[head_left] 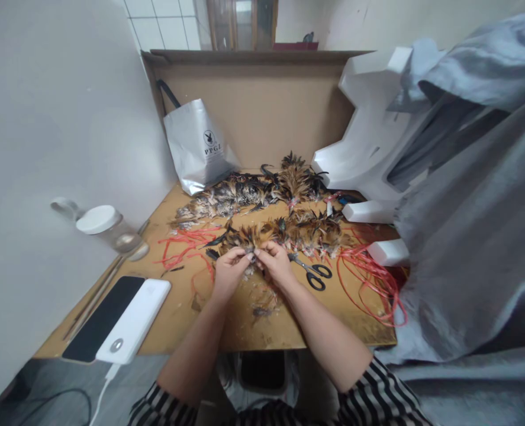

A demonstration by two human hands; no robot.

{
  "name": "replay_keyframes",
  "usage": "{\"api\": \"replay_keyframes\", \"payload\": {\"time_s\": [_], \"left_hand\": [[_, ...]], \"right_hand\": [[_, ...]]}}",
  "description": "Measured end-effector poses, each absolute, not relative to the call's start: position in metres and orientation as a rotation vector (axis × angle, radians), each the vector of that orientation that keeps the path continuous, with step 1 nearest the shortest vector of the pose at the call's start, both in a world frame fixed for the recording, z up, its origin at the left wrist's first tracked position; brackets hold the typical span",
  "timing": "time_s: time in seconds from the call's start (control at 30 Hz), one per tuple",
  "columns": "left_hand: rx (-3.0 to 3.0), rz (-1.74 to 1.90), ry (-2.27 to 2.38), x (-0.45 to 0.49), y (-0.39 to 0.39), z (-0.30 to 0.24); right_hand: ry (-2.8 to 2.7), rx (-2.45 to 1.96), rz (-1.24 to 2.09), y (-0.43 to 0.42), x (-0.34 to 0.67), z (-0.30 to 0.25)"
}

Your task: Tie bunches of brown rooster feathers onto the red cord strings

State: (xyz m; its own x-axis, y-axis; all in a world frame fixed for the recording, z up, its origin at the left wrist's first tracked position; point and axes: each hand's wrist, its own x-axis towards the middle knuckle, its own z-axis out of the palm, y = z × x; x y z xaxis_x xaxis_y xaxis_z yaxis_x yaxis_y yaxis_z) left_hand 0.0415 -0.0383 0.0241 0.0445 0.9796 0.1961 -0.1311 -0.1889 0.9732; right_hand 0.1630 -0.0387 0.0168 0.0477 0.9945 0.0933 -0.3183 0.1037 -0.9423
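Note:
My left hand and my right hand meet at the middle of a cardboard-covered table. Both hands are closed in a pinch on a small bunch of brown and black feathers. A row of bundled feathers lies just beyond my fingers. A larger heap of feathers lies farther back. Black-handled scissors rest on the table right beside my right hand.
Red string lies in tangles at the right and left. A silver paper bag leans on a cardboard backboard. A phone, white power bank and jar sit left. White foam blocks and grey cloth fill the right.

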Motion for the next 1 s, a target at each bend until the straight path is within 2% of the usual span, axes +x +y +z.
{"api": "replay_keyframes", "payload": {"time_s": [0.23,0.5,0.63,1.0], "left_hand": [[1.095,1.292,0.859,0.040,-0.033,0.009],[1.054,1.384,0.983,0.046,-0.041,0.026],[1.099,1.404,1.083,0.042,-0.048,0.039],[0.848,1.499,0.893,0.053,-0.054,0.017]], "right_hand": [[-0.840,-0.745,1.474,-0.039,0.160,0.020],[-1.046,-0.884,1.202,-0.043,0.159,0.023],[-1.096,-0.875,1.195,-0.047,0.160,0.030],[-0.830,-0.697,1.563,-0.044,0.153,0.017]]}}
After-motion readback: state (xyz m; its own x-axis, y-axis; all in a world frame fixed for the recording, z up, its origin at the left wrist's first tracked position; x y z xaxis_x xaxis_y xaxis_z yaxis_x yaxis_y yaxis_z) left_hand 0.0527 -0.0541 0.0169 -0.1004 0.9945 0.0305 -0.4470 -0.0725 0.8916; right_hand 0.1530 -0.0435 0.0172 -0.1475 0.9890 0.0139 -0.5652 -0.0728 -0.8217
